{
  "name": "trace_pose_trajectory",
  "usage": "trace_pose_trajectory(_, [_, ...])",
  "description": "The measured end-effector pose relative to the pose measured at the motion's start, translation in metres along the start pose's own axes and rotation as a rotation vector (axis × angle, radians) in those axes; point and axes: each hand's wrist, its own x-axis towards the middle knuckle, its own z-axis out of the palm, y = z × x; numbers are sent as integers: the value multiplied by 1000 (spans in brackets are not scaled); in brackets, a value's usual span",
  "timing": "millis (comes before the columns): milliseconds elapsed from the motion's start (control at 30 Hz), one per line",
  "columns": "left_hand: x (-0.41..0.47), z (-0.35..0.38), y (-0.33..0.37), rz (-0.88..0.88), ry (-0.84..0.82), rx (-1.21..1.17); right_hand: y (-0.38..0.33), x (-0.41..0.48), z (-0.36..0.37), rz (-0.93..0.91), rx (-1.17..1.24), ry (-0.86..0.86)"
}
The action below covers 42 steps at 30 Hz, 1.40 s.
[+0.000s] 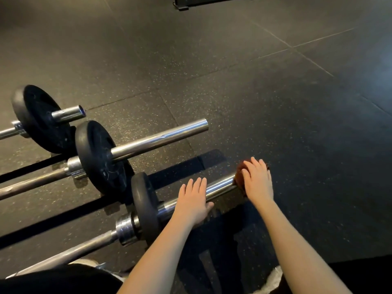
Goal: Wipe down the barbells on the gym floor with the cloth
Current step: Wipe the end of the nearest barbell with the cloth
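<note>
I'm wiping the nearest barbell [220, 186] at its sleeve tip: right hand [257, 181] fingers curl round the cloth [240, 167], left hand [194, 199] fingers lie flat on the sleeve. Next, I'd drag the cloth toward 8 o'clock

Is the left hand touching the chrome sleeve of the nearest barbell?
Touching. The head view shows the left hand lying flat across the nearest barbell's chrome sleeve, palm on the metal.

My right hand [257, 180] grips the bunched reddish-brown cloth [239, 176] over the tip of the nearest barbell [221, 187] (chrome sleeve, black plate [144, 200]). My left hand [194, 198] rests flat on that sleeve. Beyond it, the middle barbell [157, 141] and far barbell [67, 113] lie parallel.
</note>
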Motion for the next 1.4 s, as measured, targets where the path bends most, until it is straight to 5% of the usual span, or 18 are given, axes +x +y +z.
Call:
trace_pose_trajectory(233, [15,1,19,-9,25,-21,3,-12,9,-137,-99,-24])
trace_pose_trajectory(433, [17,3,18,-25,-5,-22,8,4,2,72,8,42])
trace_pose_trajectory(633, [23,0,20,-43,-4,-26,7,0,8,-103,-100,2])
trace_pose_trajectory(833, [19,2,19,-39,-16,-46,8,22,-7,47,-71,-6])
trace_pose_trajectory(1033, [20,1,20,-46,-2,-37,14,6,-4,-146,-135,-42])
trace_pose_trajectory(1233, [19,4,18,-37,4,-39,13,21,-5,7,-83,20])
trace_pose_trajectory(1400, [19,4,20,-41,16,-35,17,-6,-1,-125,-61,-2])
